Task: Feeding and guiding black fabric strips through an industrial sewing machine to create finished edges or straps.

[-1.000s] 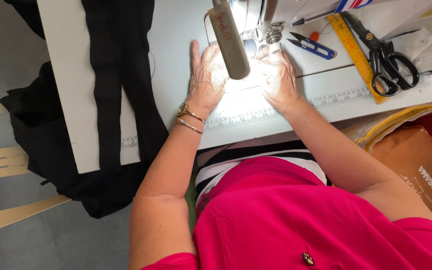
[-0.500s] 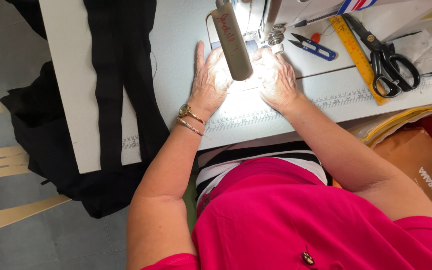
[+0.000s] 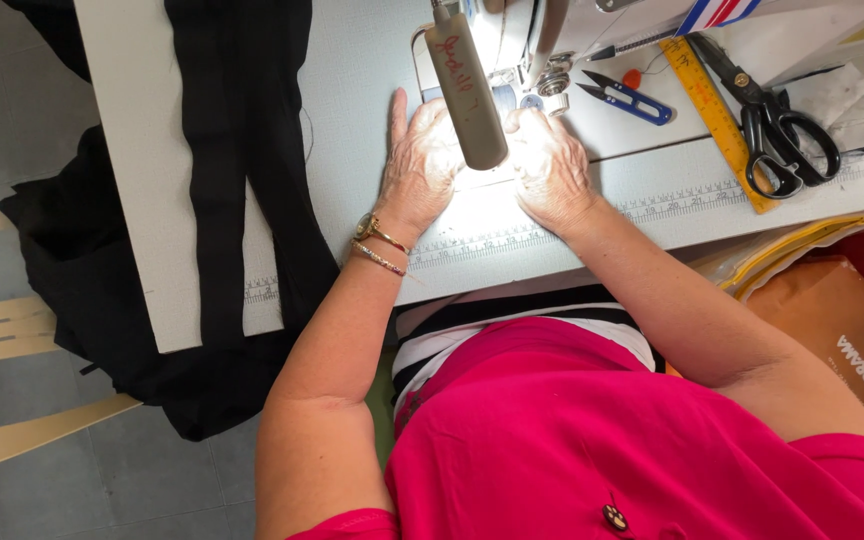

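Lying flat, both hands are being pressed on pale cloth (image 3: 482, 195) under the lamp (image 3: 467, 85), seemingly to steady it. Left hand (image 3: 420, 165) fingers are being spread; right hand (image 3: 550, 168) fingers are being held together beside the needle

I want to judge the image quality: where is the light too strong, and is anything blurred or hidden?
Head view: the machine lamp overexposes the table between left hand and right hand; what lies beneath them cannot be told. Scissors and ruler stay sharp; black fabric shows little detail.
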